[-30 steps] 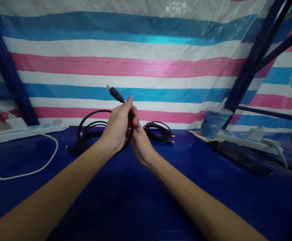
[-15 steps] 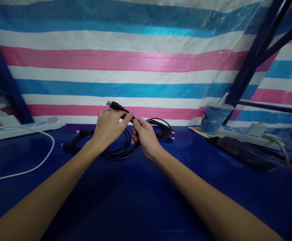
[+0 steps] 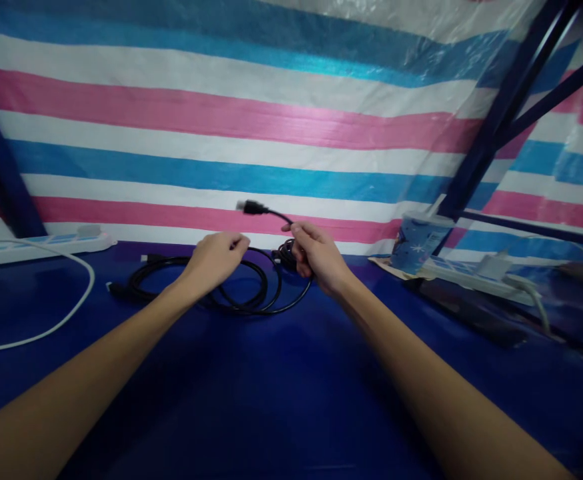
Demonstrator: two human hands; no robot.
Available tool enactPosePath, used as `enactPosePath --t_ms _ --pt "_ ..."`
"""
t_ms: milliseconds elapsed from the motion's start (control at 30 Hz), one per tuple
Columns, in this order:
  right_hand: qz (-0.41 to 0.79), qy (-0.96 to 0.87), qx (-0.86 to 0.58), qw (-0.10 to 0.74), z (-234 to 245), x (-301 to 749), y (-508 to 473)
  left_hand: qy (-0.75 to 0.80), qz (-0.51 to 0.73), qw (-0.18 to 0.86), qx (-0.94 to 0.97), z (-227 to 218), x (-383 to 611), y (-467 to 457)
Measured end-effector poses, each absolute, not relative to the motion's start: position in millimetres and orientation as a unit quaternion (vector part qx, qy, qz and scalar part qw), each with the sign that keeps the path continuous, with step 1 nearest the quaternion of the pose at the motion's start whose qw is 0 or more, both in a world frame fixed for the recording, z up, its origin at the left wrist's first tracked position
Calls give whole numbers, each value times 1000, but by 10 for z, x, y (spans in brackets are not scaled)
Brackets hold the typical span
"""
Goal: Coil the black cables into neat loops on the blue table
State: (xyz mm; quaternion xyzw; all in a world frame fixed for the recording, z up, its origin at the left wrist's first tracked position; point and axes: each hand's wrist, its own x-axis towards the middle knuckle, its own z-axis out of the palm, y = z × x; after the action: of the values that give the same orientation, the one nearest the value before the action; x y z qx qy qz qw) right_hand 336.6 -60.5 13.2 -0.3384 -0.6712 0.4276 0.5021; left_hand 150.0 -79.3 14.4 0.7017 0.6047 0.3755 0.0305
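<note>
The bare front of the table [image 3: 281,400] lies nearest, before the black coil [image 3: 246,311], with both forearms crossing it and cut off by the lower picture edges. The left hand [image 3: 216,259] is curled above the coil's left half, its back hiding part of the loops; a strand shows just beside its fingertips, but I cannot tell whether its grip is closed on anything. The right hand [image 3: 320,259], to the right of the coil, pinches a black cable [image 3: 278,215] between thumb and fingers. The cable's plug [image 3: 255,207] sticks out above the coil — its metal end blurred — and a strand drops from that hand into the loops. Whether all the loops are one cable is hard to make out. Two more plug ends lie at the coil's left side.

A white cable [image 3: 86,293] bends to the left of the coil, running out of frame. Well to its right is a dark flat object [image 3: 464,313], too dim to identify. Beyond the right hand sits a second coil [image 3: 285,256], mostly covered by the fingers. Farther right of the first coil stand a blue cup [image 3: 418,241] and a power strip [image 3: 476,279]; another power strip [image 3: 66,245], far left, is cut off. Behind the coil hangs a striped sheet [image 3: 231,127].
</note>
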Motion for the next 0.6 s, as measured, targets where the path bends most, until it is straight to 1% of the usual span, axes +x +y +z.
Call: enactPosePath --t_ms 100,167,200,233,267,367,433,500,567,600 --pt "465 -698 -321 440 152 3404 -647 499 582 49 641 219 1490 -829" --pt "458 -704 -325 434 159 3415 -654 433 655 60 616 272 1493 -879" --pt "448 -709 -332 433 165 3414 -656 420 660 51 621 289 1501 -908" --pt "435 -715 -339 430 172 3408 -660 420 642 24 641 298 1516 -937" --pt "423 -722 -345 426 180 3396 -668 426 597 -19 680 298 1536 -963" --pt "417 -725 -356 417 200 3323 -726 459 361 -155 797 262 1601 -1013" --pt "429 -709 -371 420 211 3261 -786 486 254 -192 814 238 1618 -1015" --pt "456 -681 -373 436 224 3207 -851 524 233 -190 797 239 1597 -1000" --pt "502 -645 -341 464 235 3169 -908 558 272 -157 768 267 1546 -978" --pt "527 -628 -317 477 232 3154 -930 576 308 -118 748 285 1517 -967"
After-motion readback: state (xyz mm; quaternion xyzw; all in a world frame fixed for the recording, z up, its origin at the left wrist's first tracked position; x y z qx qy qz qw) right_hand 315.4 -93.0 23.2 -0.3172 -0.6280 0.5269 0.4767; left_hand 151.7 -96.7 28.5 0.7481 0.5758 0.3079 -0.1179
